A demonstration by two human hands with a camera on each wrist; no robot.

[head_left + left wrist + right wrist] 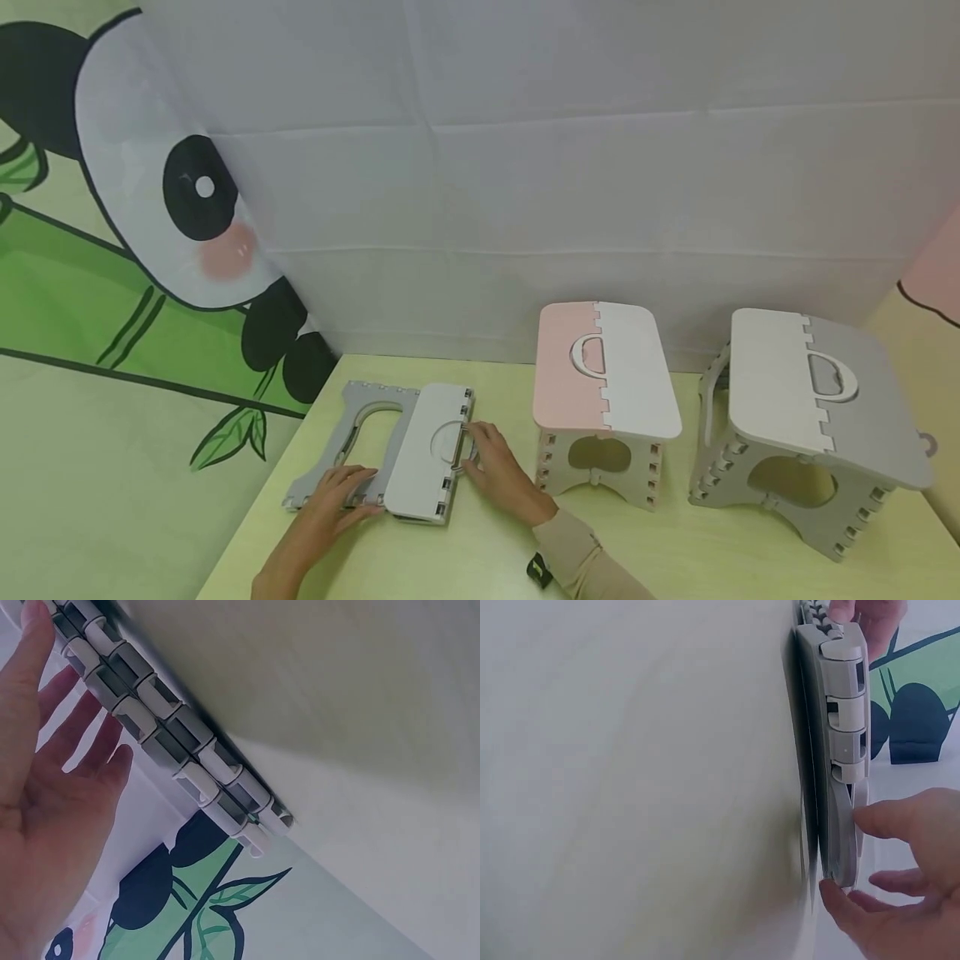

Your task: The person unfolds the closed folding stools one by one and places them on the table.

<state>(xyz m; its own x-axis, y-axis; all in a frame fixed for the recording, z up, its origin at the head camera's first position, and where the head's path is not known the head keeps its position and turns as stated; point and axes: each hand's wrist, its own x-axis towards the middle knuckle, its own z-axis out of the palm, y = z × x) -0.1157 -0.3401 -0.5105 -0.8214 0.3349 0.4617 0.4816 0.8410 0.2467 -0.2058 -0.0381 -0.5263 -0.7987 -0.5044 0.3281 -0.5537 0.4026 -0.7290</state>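
A grey-and-white folding stool (423,462) lies folded flat at the table's left side. Its grey leg panel (401,446) with a large oval cut-out stretches out to the left. My left hand (326,504) rests at the panel's near edge; in the left wrist view its fairly straight fingers lie by the row of hinges (184,731). On the other side, my right hand (501,475) pinches the stool's handle (845,840) between thumb and fingertip. The handle stands out from the hinged middle edge.
A pink-and-white stool (633,367) stands unfolded to the right, with a larger white-and-grey stool (776,375) beyond it. A small black object (538,571) lies by the right sleeve. Behind the table (487,558) hangs a panda-printed cloth (480,183).
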